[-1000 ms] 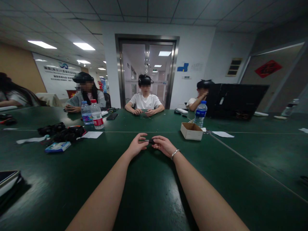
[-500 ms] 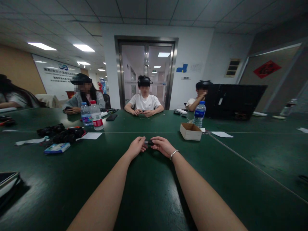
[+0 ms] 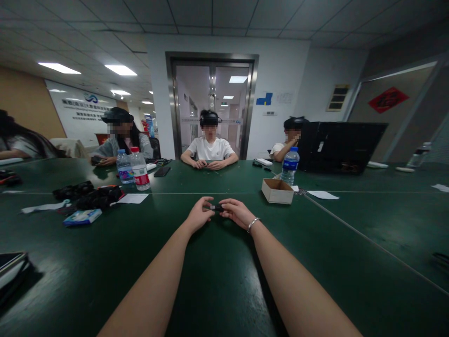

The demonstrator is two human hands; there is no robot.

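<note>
Over the green table, my right hand [image 3: 239, 214] pinches a small black USB stick [image 3: 217, 207] between thumb and fingertips. Its silver plug end points left, toward my left hand [image 3: 198, 215]. The thumb and index finger of my left hand are parted around that silver end, with a gap showing between them. Whether a left fingertip still touches the stick I cannot tell. A silver bracelet [image 3: 253, 225] circles my right wrist.
An open cardboard box [image 3: 277, 194] sits right of my hands, with a water bottle [image 3: 290, 166] behind it. Black gear [image 3: 100, 197], a blue-white packet [image 3: 82, 217] and two bottles stand left. Several people in headsets sit across the table [image 3: 217, 281].
The fingers of my left hand have spread from their pinch at the silver end, and the index finger has lifted. My right hand keeps its hold on the USB stick.
</note>
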